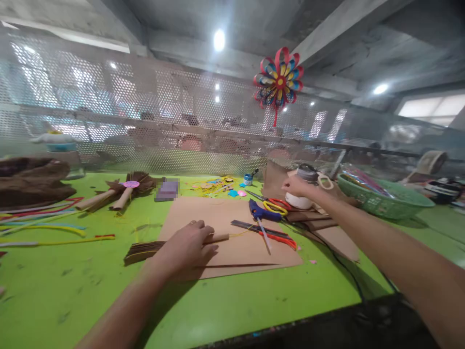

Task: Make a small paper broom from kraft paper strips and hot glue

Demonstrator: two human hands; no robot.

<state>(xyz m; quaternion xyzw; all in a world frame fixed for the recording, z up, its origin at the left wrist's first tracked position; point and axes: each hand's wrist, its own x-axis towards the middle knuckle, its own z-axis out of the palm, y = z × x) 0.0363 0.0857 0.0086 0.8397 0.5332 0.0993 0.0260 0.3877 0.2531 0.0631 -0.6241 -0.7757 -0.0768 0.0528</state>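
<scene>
My left hand (192,245) is closed around a thin rolled brown paper stick (221,237), whose pleated brown end (143,251) lies to the left of my wrist. Beneath them is a flat brown paper sheet (214,213). My right hand (295,186) reaches to the back right, fingers pressed together beside a white container with a dark top (307,172); what they hold, if anything, is too small to name. Between the hands lie a blue glue gun (263,212), orange-handled scissors (278,236) and yellow-handled scissors (275,207).
A green basket (388,203) stands at the right, with a dark cable (341,264) nearer. Finished brown paper pieces (125,196), colored strips (47,228) and a brown bundle (32,182) lie left. Yellow scraps (214,186) and a small blue jar (248,180) are at the back.
</scene>
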